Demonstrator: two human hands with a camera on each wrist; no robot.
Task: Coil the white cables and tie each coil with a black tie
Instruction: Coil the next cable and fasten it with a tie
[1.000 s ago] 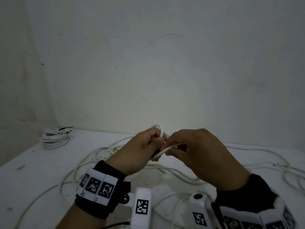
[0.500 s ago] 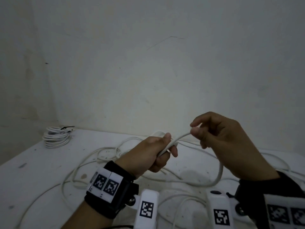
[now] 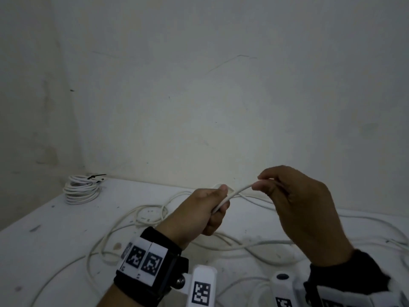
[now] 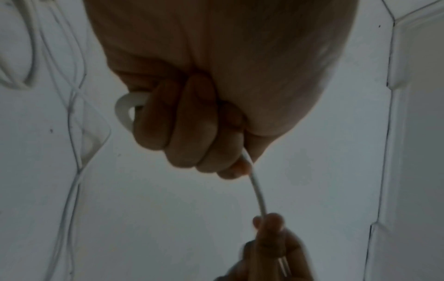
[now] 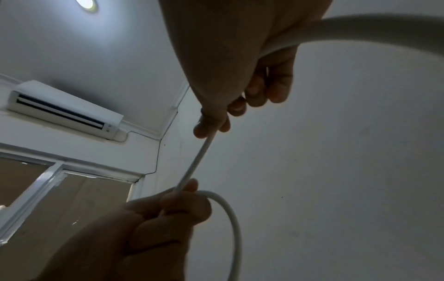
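Note:
A white cable (image 3: 238,191) runs taut between my two hands above the white table (image 3: 44,235). My left hand (image 3: 205,209) grips it in a fist, with a small loop (image 4: 125,110) sticking out past the fingers. To the right and slightly higher, my right hand (image 3: 265,185) pinches the same cable (image 5: 197,161) between thumb and fingertips; the strand passes on through its palm (image 5: 336,28). More of the cable (image 3: 254,247) trails loose on the table beneath both hands. A finished coil (image 3: 80,191) with a black tie (image 3: 96,176) lies at the far left corner.
Loose white cable loops (image 3: 143,216) sprawl over the middle and right of the table. A white wall (image 3: 221,96) rises straight behind the table's far edge. In the right wrist view an air conditioner (image 5: 65,110) hangs high on a wall above a window.
My right hand has slid away from the left along the cable, from touching it to a short span to the right and higher. The left hand has kept its grip.

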